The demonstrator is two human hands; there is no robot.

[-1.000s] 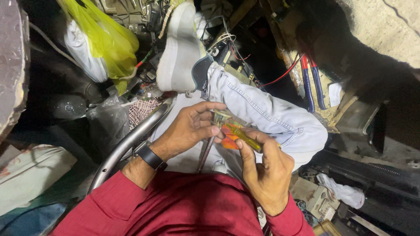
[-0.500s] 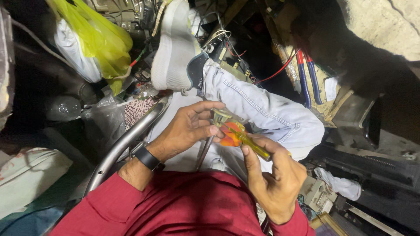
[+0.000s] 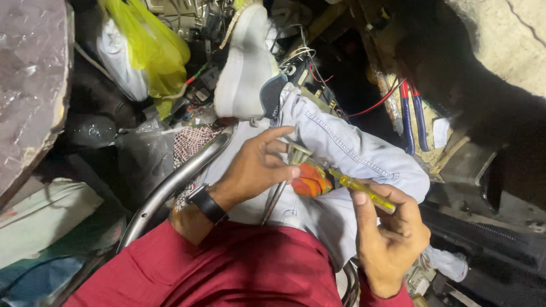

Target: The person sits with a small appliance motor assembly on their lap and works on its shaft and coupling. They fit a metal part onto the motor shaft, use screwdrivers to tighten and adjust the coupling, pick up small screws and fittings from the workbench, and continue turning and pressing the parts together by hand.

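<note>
Left hand [image 3: 256,167]: fingers curled round a small orange, rounded part [image 3: 310,181] with a pale metal piece [image 3: 298,153] at its top; thumb and forefinger pinch it, held over the lap. A black wristwatch [image 3: 207,203] with a smooth band sits on that wrist.

Right hand [image 3: 389,233]: closed on a screwdriver [image 3: 364,192] with a clear yellow, glossy plastic handle; the thumb lies along the handle, and the tool's far end meets the orange part. Both items are held above the knee, between the two hands.

Clothing: dark red sleeves [image 3: 227,273], matt fabric; light blue denim trousers [image 3: 352,153] with visible seams; a grey-white shoe [image 3: 244,68], sole upward in the head view.

A curved, polished metal tube [image 3: 176,182] runs from beside the left wrist towards the shoe. A thinner metal rod [image 3: 274,200] runs below the left hand.

Upper left: a crumpled yellow plastic bag [image 3: 153,45] touching a white one [image 3: 116,62]. Below them, a clear, creased plastic bag [image 3: 145,153] and a patterned cloth [image 3: 190,142].

Upper right: a pair of pliers with one red and one blue grip [image 3: 412,119], lying on cardboard, and a thin red wire [image 3: 369,108] nearby. A rough pale wall surface [image 3: 506,40] fills the corner. Any labels present are too small to make out.
</note>
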